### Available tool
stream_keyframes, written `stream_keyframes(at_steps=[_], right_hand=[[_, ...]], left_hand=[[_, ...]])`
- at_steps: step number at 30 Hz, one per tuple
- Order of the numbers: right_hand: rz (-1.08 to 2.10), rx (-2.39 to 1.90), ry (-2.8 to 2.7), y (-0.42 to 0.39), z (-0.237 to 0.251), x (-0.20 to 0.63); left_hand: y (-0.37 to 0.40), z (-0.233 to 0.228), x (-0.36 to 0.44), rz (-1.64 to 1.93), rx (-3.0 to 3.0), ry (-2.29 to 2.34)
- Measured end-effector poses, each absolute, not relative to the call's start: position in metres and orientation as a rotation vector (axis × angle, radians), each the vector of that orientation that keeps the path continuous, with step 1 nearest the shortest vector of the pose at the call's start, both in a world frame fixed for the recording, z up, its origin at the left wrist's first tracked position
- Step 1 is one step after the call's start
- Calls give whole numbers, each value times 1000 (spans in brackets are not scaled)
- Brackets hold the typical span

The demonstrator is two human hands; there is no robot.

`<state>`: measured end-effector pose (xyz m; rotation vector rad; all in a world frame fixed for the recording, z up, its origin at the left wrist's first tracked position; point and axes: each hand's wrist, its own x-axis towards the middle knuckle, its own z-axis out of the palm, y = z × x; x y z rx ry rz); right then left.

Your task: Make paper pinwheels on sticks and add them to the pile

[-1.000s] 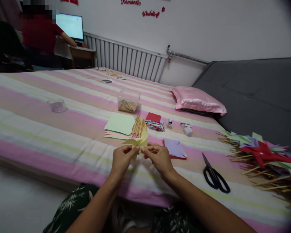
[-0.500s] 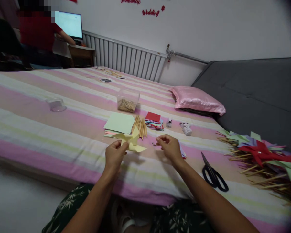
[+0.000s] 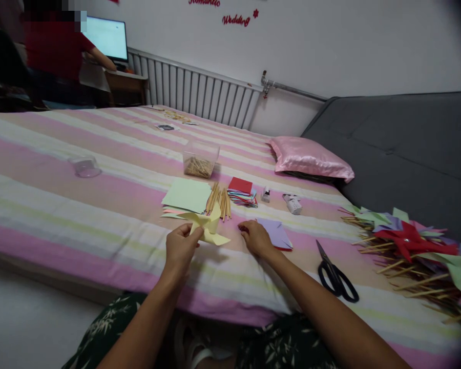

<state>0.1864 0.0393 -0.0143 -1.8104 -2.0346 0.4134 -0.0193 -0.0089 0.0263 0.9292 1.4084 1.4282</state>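
A yellow paper pinwheel (image 3: 211, 229), its blades folded in to the centre, is pinched between the thumb and fingers of my left hand (image 3: 181, 245) above the bed. My right hand (image 3: 256, 237) is down at the striped sheet, fingertips drawn together where a few tiny dark bits lie; what is in them is too small to make out. Just beyond that hand is a stack of cut purple and red paper squares (image 3: 277, 234). Behind the pinwheel lie a stack of pale green sheets (image 3: 187, 195) and a bunch of wooden sticks (image 3: 223, 202).
Black-handled scissors (image 3: 336, 277) lie right of my forearm. Finished pinwheels (image 3: 411, 241) are piled at the right. Farther back are a clear box of sticks (image 3: 200, 161), red-topped paper squares (image 3: 241, 187), a small bottle (image 3: 266, 193) and a pink pillow (image 3: 311, 156). A person sits far left.
My right hand has moved down and left onto the small dark bits, uncovering more of the purple squares. The pinwheel stays in my left hand, almost unmoved.
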Motion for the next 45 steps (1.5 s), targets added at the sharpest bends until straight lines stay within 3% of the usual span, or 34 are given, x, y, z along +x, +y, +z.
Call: stream_keyframes(at_steps=[19, 35, 45], right_hand=[[521, -1841, -1776, 45, -17, 192], [601, -1819, -1871, 43, -13, 194], [409, -1915, -1903, 37, -8, 198]], left_hand=[[-8, 23, -19, 1388, 978, 1433], [-7, 21, -19, 1389, 990, 1441], [-8, 24, -18, 1384, 1005, 1456]])
